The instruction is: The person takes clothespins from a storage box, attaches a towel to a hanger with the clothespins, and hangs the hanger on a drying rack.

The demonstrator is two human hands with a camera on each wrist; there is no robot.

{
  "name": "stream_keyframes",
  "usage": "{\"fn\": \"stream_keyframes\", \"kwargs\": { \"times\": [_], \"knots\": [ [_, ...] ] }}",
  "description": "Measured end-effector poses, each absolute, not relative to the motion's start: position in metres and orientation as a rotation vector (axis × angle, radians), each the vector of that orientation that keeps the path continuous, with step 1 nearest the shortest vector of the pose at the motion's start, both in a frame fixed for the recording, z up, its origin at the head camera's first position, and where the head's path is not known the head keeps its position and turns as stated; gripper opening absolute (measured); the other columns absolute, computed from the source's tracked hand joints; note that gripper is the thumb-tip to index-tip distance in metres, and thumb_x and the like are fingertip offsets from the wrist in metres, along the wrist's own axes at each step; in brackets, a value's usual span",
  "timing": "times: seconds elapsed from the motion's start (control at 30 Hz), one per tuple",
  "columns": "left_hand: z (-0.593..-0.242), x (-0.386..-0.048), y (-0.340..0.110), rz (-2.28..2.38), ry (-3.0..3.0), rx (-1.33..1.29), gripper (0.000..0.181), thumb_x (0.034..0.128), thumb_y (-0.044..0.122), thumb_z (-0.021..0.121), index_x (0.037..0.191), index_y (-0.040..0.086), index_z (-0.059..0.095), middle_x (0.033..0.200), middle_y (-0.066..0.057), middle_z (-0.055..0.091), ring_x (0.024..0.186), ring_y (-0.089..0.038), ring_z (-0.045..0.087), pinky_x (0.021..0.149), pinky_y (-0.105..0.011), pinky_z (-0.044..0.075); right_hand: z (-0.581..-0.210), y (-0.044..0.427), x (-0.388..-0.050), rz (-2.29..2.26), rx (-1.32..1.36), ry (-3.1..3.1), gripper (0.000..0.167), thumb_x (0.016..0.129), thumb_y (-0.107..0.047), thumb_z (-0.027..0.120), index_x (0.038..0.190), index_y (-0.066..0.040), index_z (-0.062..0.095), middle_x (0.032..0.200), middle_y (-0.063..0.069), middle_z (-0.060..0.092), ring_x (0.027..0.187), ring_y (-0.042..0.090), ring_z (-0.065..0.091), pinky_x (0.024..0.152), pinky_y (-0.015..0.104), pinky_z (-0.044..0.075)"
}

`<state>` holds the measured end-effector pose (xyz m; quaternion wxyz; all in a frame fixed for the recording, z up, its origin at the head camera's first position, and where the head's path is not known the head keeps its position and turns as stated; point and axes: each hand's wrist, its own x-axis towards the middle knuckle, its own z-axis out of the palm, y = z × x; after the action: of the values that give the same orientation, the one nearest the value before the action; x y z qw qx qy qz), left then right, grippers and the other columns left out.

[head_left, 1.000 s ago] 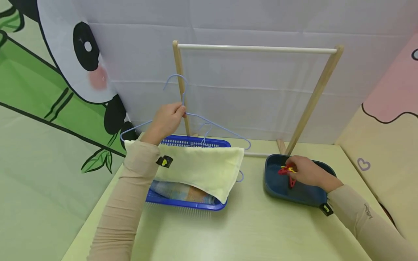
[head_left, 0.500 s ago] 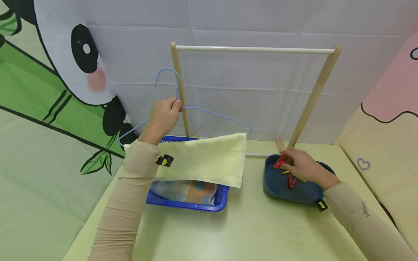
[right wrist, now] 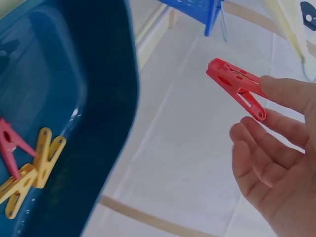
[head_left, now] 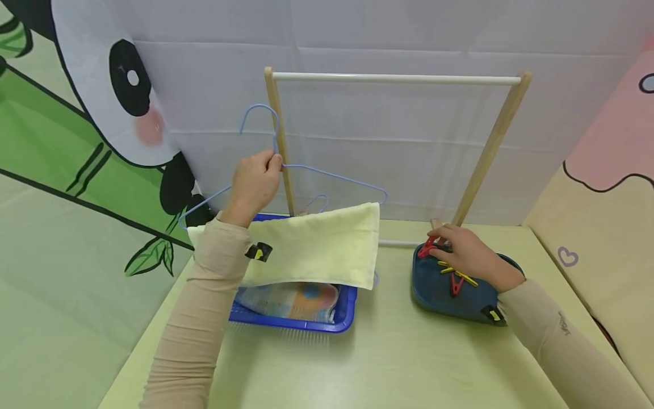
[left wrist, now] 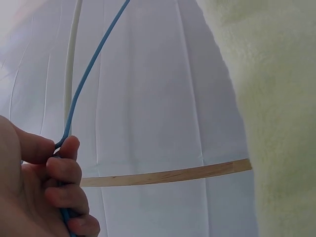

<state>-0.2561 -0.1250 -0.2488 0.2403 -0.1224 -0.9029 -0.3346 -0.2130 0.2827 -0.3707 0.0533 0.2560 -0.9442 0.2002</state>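
Note:
My left hand point(head_left: 254, 184) grips a blue wire hanger point(head_left: 332, 175) at its neck, hook upward. A pale yellow towel point(head_left: 322, 244) hangs below it, over the blue basket point(head_left: 306, 325). My forearm hides part of where towel and hanger meet. Between thumb and fingers, my right hand point(head_left: 472, 255) pinches a red clothespin point(right wrist: 224, 79), held over the rear left edge of the dark blue tray point(head_left: 444, 307). In that tray lie yellow clothespins point(right wrist: 42, 163) and another red clothespin point(right wrist: 10, 148).
A rack with a white bar point(head_left: 398, 78) and wooden posts point(head_left: 490, 147) stands behind the basket and tray. Inside the basket is a patterned cloth point(head_left: 286, 301). A second hanger's hook point(head_left: 321, 197) sticks up behind the towel. Printed cloth walls surround the table point(head_left: 388, 363).
My right hand has lifted a red clothespin from among the others and moved left and back. My left hand has raised the hanger slightly and shifted left, and the towel rose with it.

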Motion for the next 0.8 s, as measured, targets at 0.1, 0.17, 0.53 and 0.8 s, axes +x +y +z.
{"fn": "stream_keyframes", "kwargs": {
  "times": [0.1,0.17,0.53,0.8],
  "knots": [
    [-0.251,-0.258,-0.126,-0.916,-2.473,-0.337,0.037,0.0994,0.023,0.038,0.077,0.004,0.06,0.06,-0.009,0.049,0.053,-0.024,0.041,0.051,-0.034,0.032,-0.364,0.277,-0.213,0.615,0.817,-2.85,0.033,0.09,-0.015,0.066,0.119,-0.002,0.059,0.106,0.01,0.06,0.091,0.024,0.061,0.072,0.04,0.05],
    [-0.253,-0.259,-0.126,-0.915,-2.471,-0.341,0.037,0.0992,0.022,0.039,0.077,0.003,0.061,0.06,-0.009,0.049,0.053,-0.024,0.041,0.05,-0.034,0.032,-0.36,0.273,-0.213,0.619,0.844,-2.837,0.032,0.09,-0.014,0.066,0.118,-0.002,0.059,0.105,0.009,0.06,0.09,0.024,0.061,0.072,0.039,0.051],
    [-0.267,-0.262,-0.126,-0.923,-2.501,-0.4,0.033,0.0998,0.022,0.042,0.079,0.004,0.061,0.059,-0.007,0.048,0.051,-0.022,0.04,0.049,-0.032,0.031,-0.35,0.257,-0.214,0.637,0.901,-2.788,0.034,0.084,-0.006,0.071,0.115,0.002,0.062,0.105,0.013,0.064,0.086,0.026,0.064,0.073,0.04,0.053],
    [-0.27,-0.261,-0.123,-0.933,-2.54,-0.395,0.033,0.1002,0.024,0.043,0.082,0.006,0.064,0.063,-0.007,0.051,0.052,-0.021,0.04,0.049,-0.032,0.031,-0.348,0.246,-0.216,0.657,0.899,-2.756,0.033,0.083,-0.01,0.073,0.114,0.0,0.064,0.104,0.01,0.066,0.088,0.024,0.063,0.073,0.038,0.053]
  ]
}}
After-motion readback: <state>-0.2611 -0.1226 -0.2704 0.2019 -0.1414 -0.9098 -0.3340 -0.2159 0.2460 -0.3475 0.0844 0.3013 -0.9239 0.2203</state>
